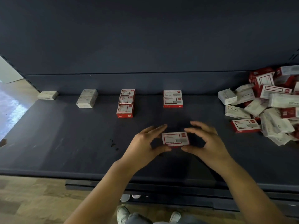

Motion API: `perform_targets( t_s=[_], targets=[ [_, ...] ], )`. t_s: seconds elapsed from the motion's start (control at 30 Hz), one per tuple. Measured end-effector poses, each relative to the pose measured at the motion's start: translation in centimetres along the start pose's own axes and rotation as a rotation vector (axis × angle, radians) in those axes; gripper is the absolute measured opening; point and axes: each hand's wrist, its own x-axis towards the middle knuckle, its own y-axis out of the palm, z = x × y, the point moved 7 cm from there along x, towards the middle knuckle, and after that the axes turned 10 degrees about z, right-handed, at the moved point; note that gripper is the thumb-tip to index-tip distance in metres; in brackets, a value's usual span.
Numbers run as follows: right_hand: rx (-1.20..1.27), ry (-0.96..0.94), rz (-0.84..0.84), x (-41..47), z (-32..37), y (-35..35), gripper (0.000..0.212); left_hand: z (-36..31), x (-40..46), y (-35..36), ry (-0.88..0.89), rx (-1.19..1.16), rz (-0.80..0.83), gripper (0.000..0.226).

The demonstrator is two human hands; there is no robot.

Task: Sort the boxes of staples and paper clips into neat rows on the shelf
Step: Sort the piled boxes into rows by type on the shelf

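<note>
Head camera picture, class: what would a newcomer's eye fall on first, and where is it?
First, the red and white box held between the left hand and right hand above the front middle of the dark shelf. Next, the jumbled heap of boxes at the right end. Last, four short rows of boxes along the back edge.

Left hand [146, 143] and right hand [208, 143] face each other, fingers curled.
</note>
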Motion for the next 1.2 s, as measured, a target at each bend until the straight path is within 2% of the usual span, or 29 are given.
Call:
perform_targets(
  t_s=[0.17, 0.3, 0.43, 0.53, 0.77, 1.07, 1.2],
  targets=[
    [-0.074, 0.031, -0.005, -0.6, -0.9, 0.1, 0.070, 1.4, 1.0, 2.2, -0.018, 0.245, -0.004, 0.037],
    [-0.058, 0.038, -0.052, -1.2, -1.2, -0.6, 0.067, 2.2, 2.8, 2.3, -0.054, 0.342, -0.014, 0.042],
    [-0.082, 0.011, -0.085, -1.3, -1.7, -0.8, 0.061, 2.3, 5.8, 1.9, -0.175, 0.430, 0.017, 0.027],
    [-0.112, -0.001, -0.105, -1.4, -2.3, -0.9, 0.057, 2.8, 7.8, 2.0, -0.259, 0.537, 0.104, 0.035],
    [-0.119, -0.035, -0.152, -1.9, -3.0, -1.5, 0.056, 3.6, 10.6, 2.2, -0.309, 0.577, 0.117, 0.034],
    [-0.123, 0.001, -0.163, -2.7, -3.7, -2.4, 0.053, 3.2, 10.7, 2.4, -0.339, 0.613, 0.107, 0.035],
    [-0.193, -0.097, -0.282, -3.5, -4.0, -3.6, 0.051, 0.8, 9.2, 3.5, -0.262, 0.637, 0.082, 0.046]
  ],
)
